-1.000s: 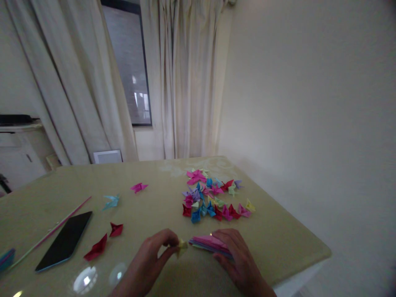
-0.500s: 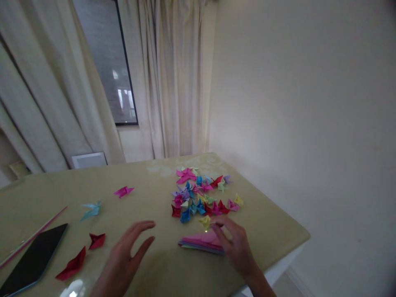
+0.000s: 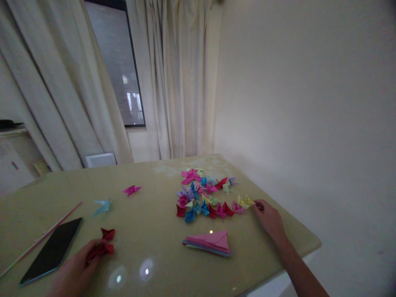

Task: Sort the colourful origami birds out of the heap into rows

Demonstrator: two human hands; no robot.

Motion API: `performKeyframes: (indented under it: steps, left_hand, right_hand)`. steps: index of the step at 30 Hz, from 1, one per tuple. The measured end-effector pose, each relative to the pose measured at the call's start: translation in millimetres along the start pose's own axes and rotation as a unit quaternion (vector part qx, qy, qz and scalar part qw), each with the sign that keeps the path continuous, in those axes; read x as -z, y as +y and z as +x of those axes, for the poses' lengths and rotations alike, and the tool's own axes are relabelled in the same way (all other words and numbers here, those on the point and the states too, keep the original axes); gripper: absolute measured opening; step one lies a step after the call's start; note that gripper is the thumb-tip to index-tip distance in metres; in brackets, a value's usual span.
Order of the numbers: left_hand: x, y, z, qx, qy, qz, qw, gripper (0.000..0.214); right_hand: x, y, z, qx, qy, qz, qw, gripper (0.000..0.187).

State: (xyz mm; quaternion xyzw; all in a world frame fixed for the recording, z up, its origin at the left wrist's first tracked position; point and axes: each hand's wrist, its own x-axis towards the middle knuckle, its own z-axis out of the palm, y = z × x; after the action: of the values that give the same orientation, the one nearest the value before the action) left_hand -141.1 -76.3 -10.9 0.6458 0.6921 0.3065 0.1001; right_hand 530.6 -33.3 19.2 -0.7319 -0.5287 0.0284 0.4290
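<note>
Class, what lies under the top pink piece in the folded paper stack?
Edges of other folded papers, some bluish, show beneath the pink piece; their faces are covered.

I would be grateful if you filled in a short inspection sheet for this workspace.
Surface: pale yellowish table, glossy, with bright light reflections.
Job's things: cluster of colourful folded paper pieces toward the right; stack of folded papers in front of it; magenta piece, light-blue piece and small red piece lie to the left.
Clutter: dark flat device and thin pink-and-green stick, far left.
Hands: left hand holds a red piece; right hand has its fingertips at a yellow piece by the cluster's right end.
Cables: nothing seen.
Surroundings: curtains, window, plain wall.
</note>
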Motion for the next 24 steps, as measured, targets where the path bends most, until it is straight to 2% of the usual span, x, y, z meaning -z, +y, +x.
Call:
performKeyframes:
  steps: [3,5,6,8,11,12,14,16,17,20,22,24]
  left_hand:
    - [-2.3,51,7,-0.015,-0.014,-0.072,0.997,0.033]
    - [-5.3,90,9,-0.043,-0.025,-0.111,0.993,0.033]
    - [-7.8,111,9,-0.055,-0.033,-0.135,0.989,0.033]
    - [-15.2,155,2,-0.085,-0.057,-0.19,0.977,0.03]
    - [-30.9,215,-16,-0.116,-0.147,-0.282,0.941,0.021]
    - [-36.1,230,-24,-0.123,-0.18,-0.312,0.925,0.021]
    - [-44.2,250,-37,-0.132,-0.223,-0.34,0.904,0.021]
    - [-46.9,253,-43,-0.137,-0.242,-0.334,0.901,0.025]
    - [-45.9,248,-44,-0.138,-0.245,-0.321,0.904,0.029]
    - [-35.4,206,-32,-0.136,-0.203,-0.243,0.939,0.045]
    - [-26.3,163,-17,-0.128,-0.082,-0.15,0.977,0.049]
    - [-20.2,117,-1,-0.103,0.043,-0.026,0.993,0.052]
  right_hand:
    - [0,-9,-5,0.042,0.068,-0.008,0.997,0.043]
    - [1,-32,-18,0.105,0.096,0.013,0.99,0.044]
    - [1,-49,-28,0.14,0.085,0.037,0.986,0.042]
    - [-1,-92,-58,0.222,0.015,0.092,0.971,0.031]
    - [-10,-157,-109,0.349,-0.093,0.136,0.922,0.027]
    - [-14,-175,-123,0.39,-0.122,0.142,0.902,0.03]
    - [-21,-200,-143,0.438,-0.16,0.153,0.871,0.022]
    - [-26,-208,-148,0.438,-0.177,0.177,0.864,0.018]
    - [-28,-207,-146,0.426,-0.179,0.192,0.866,0.02]
    - [-29,-188,-119,0.376,-0.167,0.201,0.889,0.023]
    - [-27,-169,-88,0.327,-0.144,0.148,0.922,0.023]
    - [-27,-152,-53,0.249,-0.122,0.042,0.96,0.022]
